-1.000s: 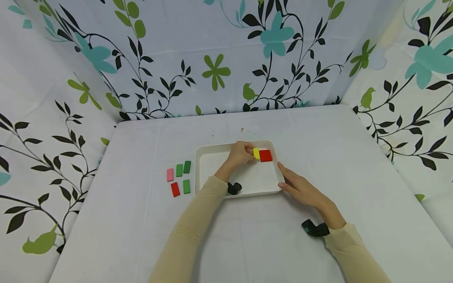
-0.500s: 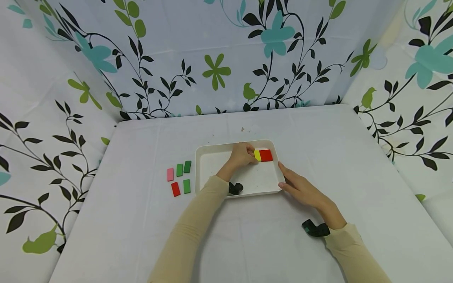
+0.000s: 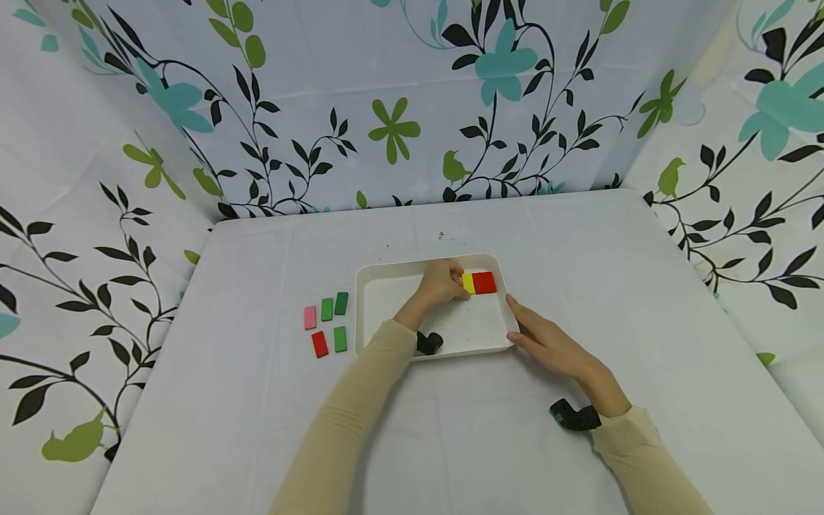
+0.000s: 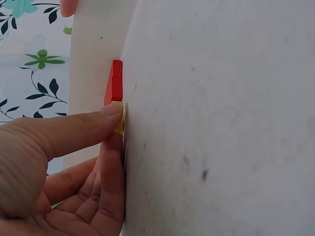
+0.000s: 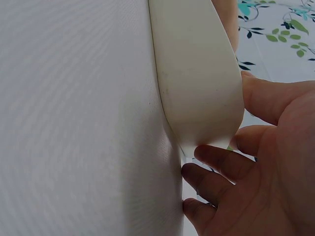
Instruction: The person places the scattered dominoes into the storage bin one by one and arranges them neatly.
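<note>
Inside the white tray [image 3: 386,304], my left hand [image 3: 438,284] pinches a yellow block [image 3: 468,284] between thumb and fingers. That block lies against two red blocks [image 3: 484,282] near the tray's far right corner. From the left wrist view, the thumb covers part of the yellow block [image 4: 118,128], and the red blocks [image 4: 116,88] stand in line beyond it. Fingers fairly straight, my right hand [image 3: 550,343] touches the outside of the tray's right end. The right wrist view has the tray's outer wall [image 5: 197,64] beside that hand [image 5: 275,167].
Left of the tray, a pink block [image 3: 310,317], a red block [image 3: 319,344] and several green blocks [image 3: 340,339] lie on the white tablecloth [image 3: 450,429]. Small crumbs [image 3: 440,235] lie behind the tray. A patterned curtain [image 3: 309,93] stands behind the table.
The yellow block has gone from slightly tilted to lying level against the red blocks, with my left hand moving slightly to the right. My right hand stays at the tray.
</note>
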Demonstrator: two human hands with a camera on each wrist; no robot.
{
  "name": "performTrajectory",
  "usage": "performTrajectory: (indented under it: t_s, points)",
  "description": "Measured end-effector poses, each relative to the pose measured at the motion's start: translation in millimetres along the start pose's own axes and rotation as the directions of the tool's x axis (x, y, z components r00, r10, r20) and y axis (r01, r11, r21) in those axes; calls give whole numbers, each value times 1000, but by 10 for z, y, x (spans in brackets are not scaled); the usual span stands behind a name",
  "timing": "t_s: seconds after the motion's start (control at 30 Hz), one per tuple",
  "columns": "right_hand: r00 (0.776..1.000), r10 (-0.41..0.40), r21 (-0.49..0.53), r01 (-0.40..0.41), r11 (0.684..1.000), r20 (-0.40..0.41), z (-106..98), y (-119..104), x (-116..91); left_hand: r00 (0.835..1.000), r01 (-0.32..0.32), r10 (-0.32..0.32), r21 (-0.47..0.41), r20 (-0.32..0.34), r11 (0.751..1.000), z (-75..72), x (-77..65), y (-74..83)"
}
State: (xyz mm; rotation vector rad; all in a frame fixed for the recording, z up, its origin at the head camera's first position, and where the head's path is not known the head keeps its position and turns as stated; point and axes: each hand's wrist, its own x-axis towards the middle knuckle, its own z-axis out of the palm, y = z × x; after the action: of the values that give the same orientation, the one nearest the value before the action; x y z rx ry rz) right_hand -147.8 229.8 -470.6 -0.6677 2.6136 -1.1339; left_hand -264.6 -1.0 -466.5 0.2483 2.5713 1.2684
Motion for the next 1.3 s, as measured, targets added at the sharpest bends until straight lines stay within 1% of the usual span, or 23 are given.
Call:
performTrajectory:
  t_s: [0.2,0.33,0.77,1.03,1.17,1.3]
  points:
    - [1000,5,-3,-5,1000,3,-3,1,3,1000,-14,14,-23,7,1000,-18,-22,16]
    - [1000,7,-3,-7,1000,8,-2,2,5,1000,-21,21,-18,6,1000,-25,-31,21]
    - [1000,5,2,-5,1000,5,-7,-9,3,1000,-10,10,-18,8,1000,-23,-24,14]
    - [1000,9,8,-9,1000,5,-13,-23,-2,1000,-29,29,-51,8,998,-28,-37,11]
    - [1000,6,13,-6,1000,6,-11,-18,-4,1000,-14,14,-43,9,999,-35,-45,20]
    - [1000,2,12,-2,1000,6,-10,-16,-4,1000,-4,4,-37,11,999,-72,-50,69]
